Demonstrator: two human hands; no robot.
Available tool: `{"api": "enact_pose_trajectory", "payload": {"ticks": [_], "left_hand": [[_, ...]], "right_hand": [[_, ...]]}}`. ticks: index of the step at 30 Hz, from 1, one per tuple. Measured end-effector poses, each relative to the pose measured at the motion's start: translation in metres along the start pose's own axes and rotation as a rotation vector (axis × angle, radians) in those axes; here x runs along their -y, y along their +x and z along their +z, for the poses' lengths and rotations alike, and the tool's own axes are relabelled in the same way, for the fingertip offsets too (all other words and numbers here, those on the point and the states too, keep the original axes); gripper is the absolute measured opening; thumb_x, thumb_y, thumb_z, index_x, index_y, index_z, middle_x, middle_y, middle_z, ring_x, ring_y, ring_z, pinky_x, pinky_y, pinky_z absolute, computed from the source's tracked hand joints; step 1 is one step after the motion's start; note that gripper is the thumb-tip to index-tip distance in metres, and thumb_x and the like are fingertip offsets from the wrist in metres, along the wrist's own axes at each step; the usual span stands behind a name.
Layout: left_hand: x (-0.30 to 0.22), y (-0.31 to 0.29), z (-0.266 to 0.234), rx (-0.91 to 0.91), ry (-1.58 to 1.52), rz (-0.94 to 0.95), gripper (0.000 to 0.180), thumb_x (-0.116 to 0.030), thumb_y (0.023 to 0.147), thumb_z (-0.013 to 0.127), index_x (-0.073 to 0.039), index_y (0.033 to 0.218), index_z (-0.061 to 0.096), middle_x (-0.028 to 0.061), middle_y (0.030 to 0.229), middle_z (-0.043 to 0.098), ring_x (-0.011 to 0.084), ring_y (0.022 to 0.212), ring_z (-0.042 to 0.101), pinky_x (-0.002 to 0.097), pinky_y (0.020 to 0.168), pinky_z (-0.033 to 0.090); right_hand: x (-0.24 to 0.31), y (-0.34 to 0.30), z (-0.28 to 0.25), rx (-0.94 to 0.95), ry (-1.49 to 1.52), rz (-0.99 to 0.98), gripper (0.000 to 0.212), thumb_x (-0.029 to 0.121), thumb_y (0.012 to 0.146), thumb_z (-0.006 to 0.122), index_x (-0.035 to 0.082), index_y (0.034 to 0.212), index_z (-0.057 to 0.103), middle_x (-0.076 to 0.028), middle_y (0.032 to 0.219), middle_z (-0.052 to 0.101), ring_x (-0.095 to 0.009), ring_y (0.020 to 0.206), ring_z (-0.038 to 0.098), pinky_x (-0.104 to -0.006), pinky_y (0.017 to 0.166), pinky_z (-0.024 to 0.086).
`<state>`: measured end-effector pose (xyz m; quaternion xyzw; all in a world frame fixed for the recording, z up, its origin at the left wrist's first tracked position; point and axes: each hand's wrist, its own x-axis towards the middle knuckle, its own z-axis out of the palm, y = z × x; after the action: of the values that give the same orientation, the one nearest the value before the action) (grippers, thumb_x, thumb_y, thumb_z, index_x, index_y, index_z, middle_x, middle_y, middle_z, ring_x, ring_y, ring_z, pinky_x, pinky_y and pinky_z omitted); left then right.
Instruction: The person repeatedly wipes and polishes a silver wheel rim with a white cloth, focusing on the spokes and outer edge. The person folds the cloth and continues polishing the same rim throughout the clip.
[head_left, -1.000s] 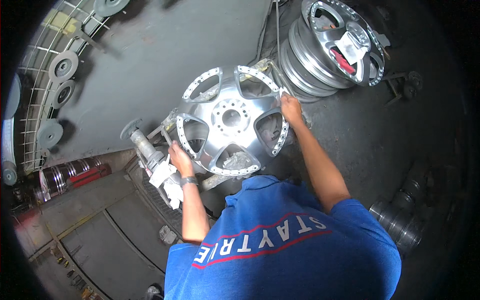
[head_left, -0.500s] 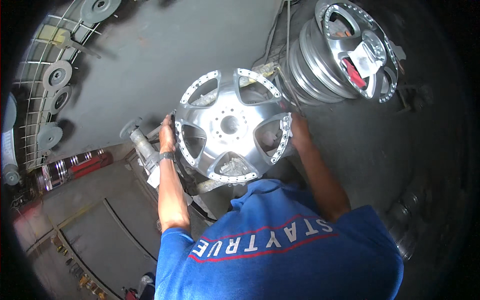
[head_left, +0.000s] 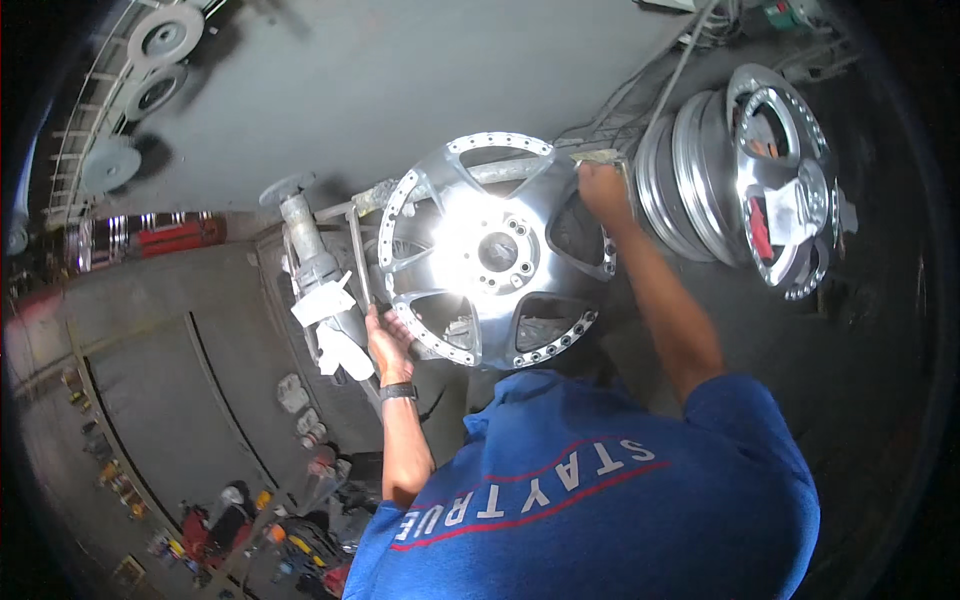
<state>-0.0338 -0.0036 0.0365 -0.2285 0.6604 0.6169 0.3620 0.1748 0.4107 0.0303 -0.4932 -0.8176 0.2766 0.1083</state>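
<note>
A polished silver five-spoke wheel face (head_left: 545, 222), with small holes along its outer edge, sits in front of my chest and reflects a bright glare. My left hand (head_left: 390, 338), a dark watch at its wrist, is at the lower left edge; its fingers are stretched out, palm partly showing, touching or very near the metal. At the upper right edge my right hand (head_left: 603, 192) is closed on the rim, its fingertips hidden. Whitish, crusted bars (head_left: 375, 196) show behind the wheel and through its openings.
Two stacked silver wheels (head_left: 700, 180) stand at the right, with white paper and a red cloth on the front one. A grey post-like machine (head_left: 312, 255) with white scraps (head_left: 325, 303) stands left. Discs hang on a wire rack (head_left: 85, 150); tools and parts (head_left: 225, 520) lie lower left.
The wheel has turned and its spokes sit differently. My left hand has slid down its left edge and my right hand has moved up the right edge. The whole view has shifted.
</note>
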Motion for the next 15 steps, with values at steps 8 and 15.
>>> {"api": "enact_pose_trajectory", "payload": {"ticks": [8,15], "left_hand": [[0.025,0.027,-0.021,-0.014,0.127,0.412,0.052,-0.041,0.116,0.046,0.004,0.109,0.07,0.0082,0.09,0.073,0.0163,0.078,0.067,0.0308,0.074,0.055],[0.029,0.014,-0.031,0.009,0.346,0.592,0.054,-0.037,0.117,0.042,0.006,0.108,0.073,0.0132,0.093,0.077,0.0186,0.082,0.072,0.033,0.077,0.06]], "right_hand": [[0.005,0.036,0.021,0.029,0.031,-0.484,0.044,0.02,0.105,0.047,-0.003,0.137,0.065,-0.031,0.136,0.067,-0.05,0.12,0.067,-0.0542,0.109,0.05],[0.023,0.007,-0.016,0.152,0.021,-0.226,0.045,0.021,0.106,0.046,-0.002,0.141,0.063,-0.034,0.133,0.066,-0.052,0.12,0.065,-0.0542,0.107,0.05]]}}
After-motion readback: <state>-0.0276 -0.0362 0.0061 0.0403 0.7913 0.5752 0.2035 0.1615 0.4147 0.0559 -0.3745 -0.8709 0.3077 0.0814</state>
